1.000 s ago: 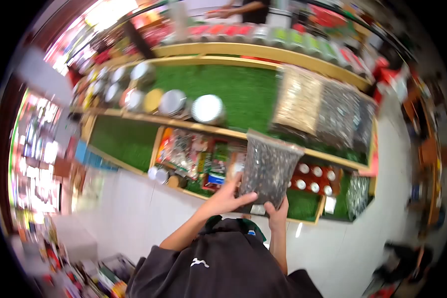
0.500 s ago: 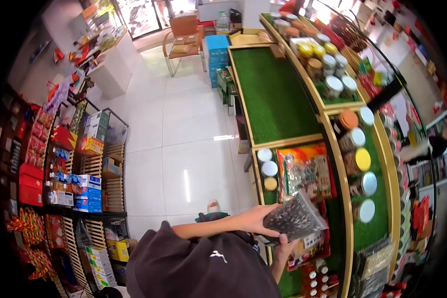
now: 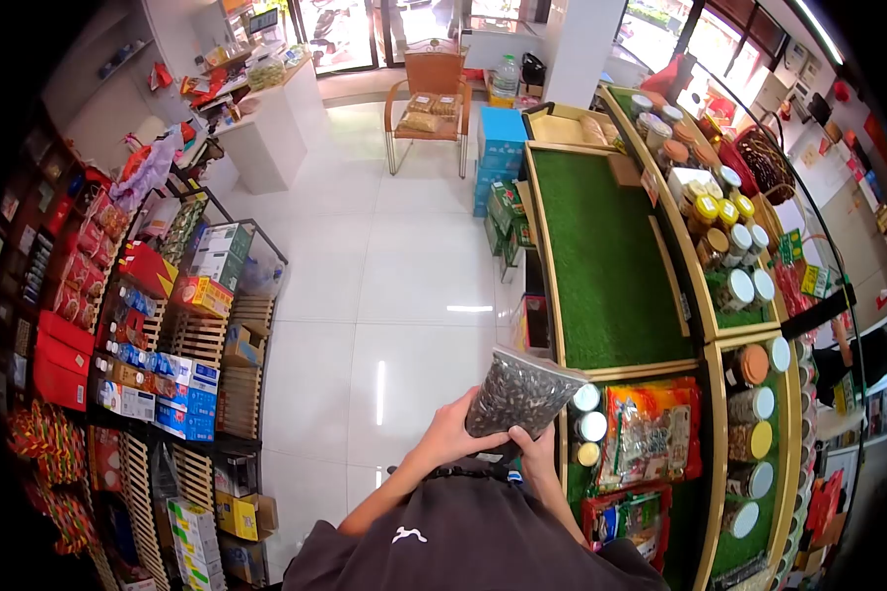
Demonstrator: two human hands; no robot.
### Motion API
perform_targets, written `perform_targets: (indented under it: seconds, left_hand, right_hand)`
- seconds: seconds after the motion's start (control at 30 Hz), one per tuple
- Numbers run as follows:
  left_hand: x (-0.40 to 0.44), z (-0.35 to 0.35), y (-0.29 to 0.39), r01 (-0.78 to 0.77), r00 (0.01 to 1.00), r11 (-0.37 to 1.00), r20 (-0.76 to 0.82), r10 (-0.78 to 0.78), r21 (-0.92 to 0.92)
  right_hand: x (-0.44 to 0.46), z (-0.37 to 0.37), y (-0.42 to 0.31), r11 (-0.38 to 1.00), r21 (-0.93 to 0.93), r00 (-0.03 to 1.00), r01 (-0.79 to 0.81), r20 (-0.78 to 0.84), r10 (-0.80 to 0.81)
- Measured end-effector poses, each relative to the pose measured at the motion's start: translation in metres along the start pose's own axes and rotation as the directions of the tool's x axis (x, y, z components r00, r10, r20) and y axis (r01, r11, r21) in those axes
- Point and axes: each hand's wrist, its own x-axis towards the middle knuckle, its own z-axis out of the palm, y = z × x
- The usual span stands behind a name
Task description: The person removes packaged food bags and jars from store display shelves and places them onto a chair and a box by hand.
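Left hand and right hand hold the bag, fingers seemingly beneath.

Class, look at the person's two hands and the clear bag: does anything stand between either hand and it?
Nothing visible does. The left hand and right hand both touch the clear bag directly. The lidded jars sit to its right, not between hand and bag.

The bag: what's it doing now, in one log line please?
left hand: holding bag | right hand: holding bag | bag: tilted, see-through | right of bag in view: jars
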Motion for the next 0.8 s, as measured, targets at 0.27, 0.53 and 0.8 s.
perform_targets:
  seconds: [0.27,0.53,0.8]
  left_hand:
    - [0.092,-0.051,-0.013,0.089,0.993,0.990,-0.087,-0.080,0.113]
    - [0.228,-0.114,-0.027,0.213,0.972,0.965,-0.129,-0.194,0.151]
    - [0.325,-0.172,-0.058,0.211,0.928,0.969,-0.284,-0.240,-0.129]
  right_hand:
    - [0.120,0.036,0.020,0.992,0.069,0.985,-0.102,0.144,0.091]
    - [0.279,0.084,0.027,0.965,0.150,0.959,-0.215,0.217,0.180]
    - [0.409,0.145,0.012,0.948,-0.010,0.901,-0.318,0.308,0.306]
